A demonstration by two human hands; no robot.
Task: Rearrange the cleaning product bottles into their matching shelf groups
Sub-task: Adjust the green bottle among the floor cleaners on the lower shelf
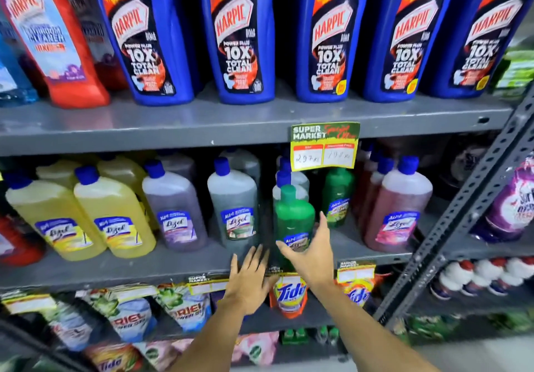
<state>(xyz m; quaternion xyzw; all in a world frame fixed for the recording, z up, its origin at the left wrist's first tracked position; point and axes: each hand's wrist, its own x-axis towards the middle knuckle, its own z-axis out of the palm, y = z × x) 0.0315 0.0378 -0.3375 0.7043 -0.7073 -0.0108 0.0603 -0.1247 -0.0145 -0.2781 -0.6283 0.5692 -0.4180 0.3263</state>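
Observation:
A green Lizol bottle (293, 221) with a green cap stands at the front of the middle shelf (179, 267), ahead of a row of blue-capped bottles. My right hand (310, 253) is spread open around its lower part, thumb on the left and fingers on the right, and I cannot tell whether it touches. My left hand (250, 279) hovers open just left of it at the shelf edge. A second green bottle (337, 195) stands behind to the right. Left of it stand a grey-green bottle (234, 207), a purple one (173, 207) and yellow ones (115, 215); pink ones (398, 207) stand to the right.
Blue Harpic bottles (239, 33) line the top shelf, with a red Harpic bottle (55, 39) at the left. A price tag (325, 146) hangs from the top shelf edge. Tide (289, 295) and Ariel pouches (130, 316) fill the shelf below. A slotted grey upright (468, 198) stands at the right.

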